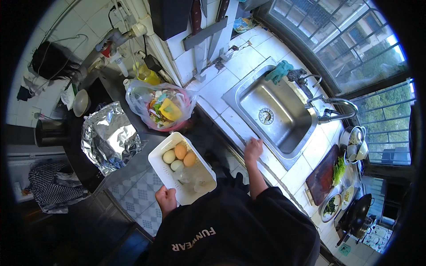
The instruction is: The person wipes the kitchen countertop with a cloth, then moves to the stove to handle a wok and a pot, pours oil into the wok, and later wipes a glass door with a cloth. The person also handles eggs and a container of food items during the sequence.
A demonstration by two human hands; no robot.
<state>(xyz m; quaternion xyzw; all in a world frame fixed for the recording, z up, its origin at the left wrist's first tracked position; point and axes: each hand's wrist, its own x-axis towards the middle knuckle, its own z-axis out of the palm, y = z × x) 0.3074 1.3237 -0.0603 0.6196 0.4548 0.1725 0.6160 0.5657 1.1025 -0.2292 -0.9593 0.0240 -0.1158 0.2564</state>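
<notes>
My left hand [166, 199] grips the near rim of a white plastic basket [199, 163], thumb on the edge, held close to my body. Several brown and pale eggs [180, 151] lie at its far end, with a clear plastic bag [193, 178] beside them. My right hand [253, 149] rests, fingers curled, on the white tiled counter's edge, next to the rim of a stainless steel sink [278, 109]. Whether it holds anything cannot be told. Beyond the basket stands a bin lined with a clear bag [136, 99], holding food scraps and a yellow piece.
Crumpled aluminium foil [111, 138] covers something at the left. A teal cloth [279, 71] hangs over the sink rim near the faucet [339, 106]. At the right are a cutting board [322, 176], leafy greens [338, 170], plates of food and a black wok [357, 212]. Knives [196, 16] hang ahead.
</notes>
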